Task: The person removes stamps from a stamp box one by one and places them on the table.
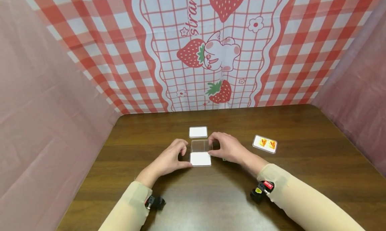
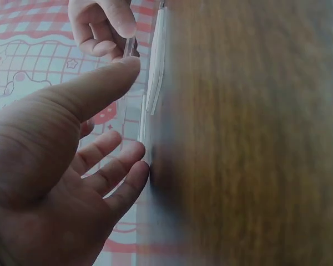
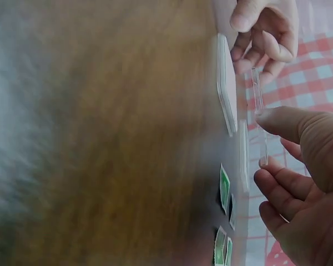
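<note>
Between the thumb and fingers of my right hand (image 1: 227, 147) is a thin clear plastic cover (image 1: 198, 145), pinched at its right side. The cover is held above the table in the right wrist view, apart from the flat case with a white insert (image 1: 200, 159) in front of it. Left of that case is my left hand (image 1: 172, 159), fingers loosely bent and thumb near the case's corner. No object shows in its grasp in the left wrist view. A second flat white-filled case (image 1: 198, 132) lies just behind the cover.
To the right, a clear-edged case with two orange pictures (image 1: 264, 144) lies on the brown wooden table (image 1: 144, 134). Several small green-printed pieces (image 3: 225, 188) lie by my right hand, mostly hidden in the head view. A strawberry-patterned checked cloth (image 1: 217, 50) hangs behind.
</note>
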`<state>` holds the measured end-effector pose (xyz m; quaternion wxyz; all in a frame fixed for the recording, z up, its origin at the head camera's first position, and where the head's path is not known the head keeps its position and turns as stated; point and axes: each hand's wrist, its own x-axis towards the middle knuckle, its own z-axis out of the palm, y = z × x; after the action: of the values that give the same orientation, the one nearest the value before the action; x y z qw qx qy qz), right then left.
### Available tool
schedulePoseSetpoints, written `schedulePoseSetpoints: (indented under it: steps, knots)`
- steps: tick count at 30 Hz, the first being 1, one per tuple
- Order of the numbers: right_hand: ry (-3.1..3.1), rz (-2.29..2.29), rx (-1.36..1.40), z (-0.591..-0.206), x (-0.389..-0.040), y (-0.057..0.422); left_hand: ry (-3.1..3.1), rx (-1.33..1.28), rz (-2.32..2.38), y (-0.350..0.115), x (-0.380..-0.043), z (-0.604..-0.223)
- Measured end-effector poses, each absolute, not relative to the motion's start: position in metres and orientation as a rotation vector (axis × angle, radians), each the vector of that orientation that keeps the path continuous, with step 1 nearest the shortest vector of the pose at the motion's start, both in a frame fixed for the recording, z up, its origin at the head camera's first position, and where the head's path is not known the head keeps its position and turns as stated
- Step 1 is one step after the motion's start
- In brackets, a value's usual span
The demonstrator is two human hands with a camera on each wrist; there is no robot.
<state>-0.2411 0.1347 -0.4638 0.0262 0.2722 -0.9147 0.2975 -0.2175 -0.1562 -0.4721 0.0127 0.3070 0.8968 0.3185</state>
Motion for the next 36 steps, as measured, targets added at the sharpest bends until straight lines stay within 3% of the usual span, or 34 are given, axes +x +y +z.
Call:
schedulePoseSetpoints:
  steps: [15,36]
  knots:
    - [-2.799,0.886,0.951,-0.470,-0.218,0.130,2.846,1.032,0.847,-0.147,-0.213,-0.467]
    - [-2.657,0.841,1.123,-0.492,-0.223,0.134,2.857,1.067,0.740,-0.142,-0.213,-0.466]
